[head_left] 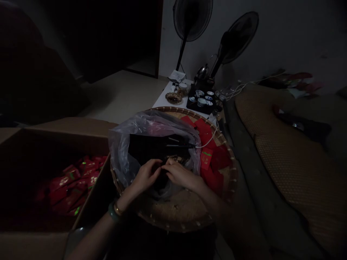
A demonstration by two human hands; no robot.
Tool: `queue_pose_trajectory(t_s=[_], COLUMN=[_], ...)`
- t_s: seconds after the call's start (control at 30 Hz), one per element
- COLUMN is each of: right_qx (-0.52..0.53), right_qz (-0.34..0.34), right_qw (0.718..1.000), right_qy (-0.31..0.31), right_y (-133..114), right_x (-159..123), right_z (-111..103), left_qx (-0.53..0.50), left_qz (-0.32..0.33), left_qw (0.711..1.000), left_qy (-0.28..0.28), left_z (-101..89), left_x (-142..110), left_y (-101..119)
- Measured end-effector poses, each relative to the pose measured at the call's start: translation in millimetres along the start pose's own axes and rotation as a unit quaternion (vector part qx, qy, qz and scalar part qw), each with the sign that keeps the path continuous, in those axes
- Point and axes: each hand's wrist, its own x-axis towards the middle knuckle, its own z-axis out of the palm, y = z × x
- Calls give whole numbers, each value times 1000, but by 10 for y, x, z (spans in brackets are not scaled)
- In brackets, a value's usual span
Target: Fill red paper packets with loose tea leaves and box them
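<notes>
My left hand (149, 174) and my right hand (179, 173) meet over a clear plastic bag (119, 144), fingers curled and fingertips nearly touching. Whatever lies between the fingers is too dark and small to make out. Inside the bag's wide mouth everything is dark, apart from some brown pieces (177, 159) just beyond my right hand. A thin black tool (181, 146) with a white cord lies across the bag's right side. Under the bag is a round woven bamboo tray (181, 211), with red packets (207, 157) along its right side.
An open cardboard box (67, 126) holding many red packets (70, 184) stands at left. Behind the tray, a low table (162, 101) carries a black tea tray with cups (202, 101) and a kettle (202, 72). Two fans (193, 18) stand behind; a mat-covered seat (284, 155) is right.
</notes>
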Motion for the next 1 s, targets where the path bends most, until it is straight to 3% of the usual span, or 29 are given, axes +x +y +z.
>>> queue_pose_trajectory(t_s=[0.13,0.3,0.4,0.5,0.63,0.73,0.87,1.0], right_qx=[15,-29,-57,-14,63,82,47,-2], right_qz=[20,72,81,63,57,57,30,-10], right_qw=[999,996,993,994,981,974,984,993], right_qy=[37,53,57,83,174,205,169,120], right_y=[19,-59,-84,-47,16,15,-13,9], right_x=[55,53,34,40,59,57,48,66], right_z=[68,110,109,94,56,51,99,164], left_qx=[48,62,84,99,100,83,56,16], left_qz=[-12,-47,-49,-57,-74,-85,-92,-99], left_qw=[999,995,992,992,992,993,993,994], left_qy=[3,-70,-77,-61,-16,13,41,33], left_z=[-43,-118,-143,-165,-205,-220,-189,-115], left_x=[63,130,139,136,146,162,163,139], left_y=[63,95,116,146,164,150,129,121])
